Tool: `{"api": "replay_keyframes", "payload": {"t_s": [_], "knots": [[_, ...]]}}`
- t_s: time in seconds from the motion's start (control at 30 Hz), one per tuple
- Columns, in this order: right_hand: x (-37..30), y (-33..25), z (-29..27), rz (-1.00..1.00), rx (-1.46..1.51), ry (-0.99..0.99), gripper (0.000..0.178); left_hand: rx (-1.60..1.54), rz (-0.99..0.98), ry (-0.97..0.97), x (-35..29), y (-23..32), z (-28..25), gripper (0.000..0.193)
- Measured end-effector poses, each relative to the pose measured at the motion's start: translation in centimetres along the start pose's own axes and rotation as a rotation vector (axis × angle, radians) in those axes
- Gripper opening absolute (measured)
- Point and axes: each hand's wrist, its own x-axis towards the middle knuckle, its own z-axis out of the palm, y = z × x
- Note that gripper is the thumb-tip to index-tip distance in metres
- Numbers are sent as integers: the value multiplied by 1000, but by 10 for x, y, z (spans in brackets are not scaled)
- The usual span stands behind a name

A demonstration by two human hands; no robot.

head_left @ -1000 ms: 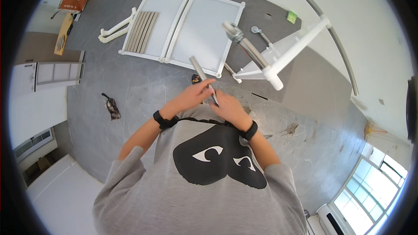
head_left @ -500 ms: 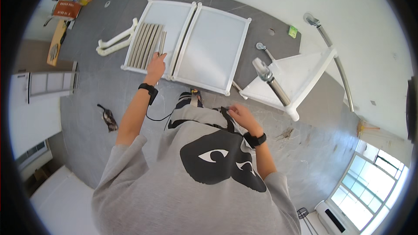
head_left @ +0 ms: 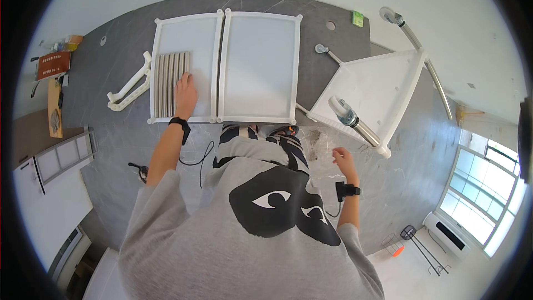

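Note:
My left hand (head_left: 186, 97) lies on the right edge of a row of metal tubes (head_left: 169, 83), fingers stretched along the last tube. Several of these tubes rest side by side in the left white shelf tray (head_left: 200, 33). A second white tray (head_left: 260, 66) sits beside it on the grey table. My right hand (head_left: 345, 162) hangs in the air right of my legs, empty, its fingers loosely bent and apart. To the right stands a tilted white shelf (head_left: 369, 86) with metal legs; the caster (head_left: 343, 110) on the near leg points up.
Left of the trays lie white plastic handle-like frames (head_left: 130, 86). A green packet (head_left: 357, 19) is at the table's far right. At far left are a red-brown bag (head_left: 54, 65) and a wooden board (head_left: 54, 108). A small cat (head_left: 142, 173) is on the floor near my left arm.
The loose tube at the right now lies against the others, with my left hand still there. My right hand has moved away from my waist to the right. The view has shifted.

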Motion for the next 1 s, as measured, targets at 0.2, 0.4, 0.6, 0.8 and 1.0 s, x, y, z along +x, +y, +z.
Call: {"api": "replay_keyframes", "payload": {"t_s": [0.2, 0.4, 0.6, 0.8, 1.0], "knots": [[-23, 28, -138, 280, -229, 621, 39, 17, -46, -75, -16, 3, -11, 46], [-40, -115, -307, -321, -329, 1245, 41, -82, -155, -39, -28, 12, -10, 50], [57, -231, -332, -652, -905, 777, 63, -653, -83, 272, -8, 69, -65, 46], [114, -247, -356, -115, -618, 171, 52, -908, 10, 387, -16, 170, -188, 41], [70, -244, -377, -393, -681, 444, 38, -1039, 128, 156, -26, 210, -196, 35]]}}
